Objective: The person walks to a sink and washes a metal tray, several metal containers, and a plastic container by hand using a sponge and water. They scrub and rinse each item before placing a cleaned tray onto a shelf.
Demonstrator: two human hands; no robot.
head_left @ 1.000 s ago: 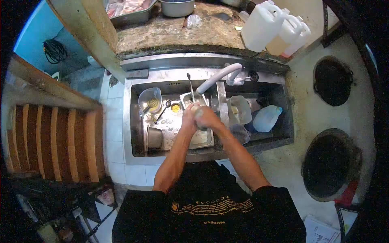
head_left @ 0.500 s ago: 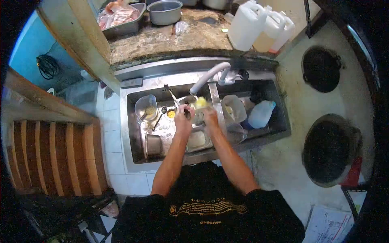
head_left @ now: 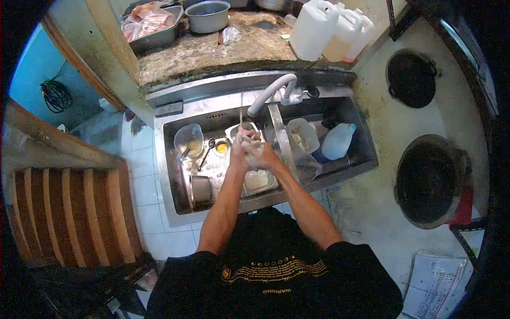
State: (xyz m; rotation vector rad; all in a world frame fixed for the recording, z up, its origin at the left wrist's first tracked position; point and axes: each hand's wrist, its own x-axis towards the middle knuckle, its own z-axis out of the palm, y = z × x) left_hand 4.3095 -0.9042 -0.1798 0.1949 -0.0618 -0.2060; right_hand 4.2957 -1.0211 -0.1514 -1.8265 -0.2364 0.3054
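Observation:
Over the left basin my left hand (head_left: pixel 240 152) and my right hand (head_left: pixel 260 151) are pressed together, both closed. A thin, long-handled utensil (head_left: pixel 241 109) sticks up beyond them toward the back of the sink; its lower end is hidden in my left hand. What my right hand holds is blurred and covered by fingers. Just behind my hands is a pale container (head_left: pixel 232 131). A clear container with whitish contents (head_left: pixel 257 181) lies below my wrists. A small bowl with yellow contents (head_left: pixel 221 147) and a dark spoon (head_left: pixel 206 154) are to the left.
The left basin also holds a clear jug with a whisk (head_left: pixel 189 141) and a metal pan (head_left: pixel 201 189). In the right basin are clear containers (head_left: pixel 303 135) and a translucent bottle (head_left: pixel 338 142). The faucet (head_left: pixel 273 93) arches over the divider. Jugs (head_left: pixel 316 29) stand on the counter.
My hands have come together; they were apart before. The utensil has swung from leaning left to upright. The yellow blurred thing near my right hand is no longer visible.

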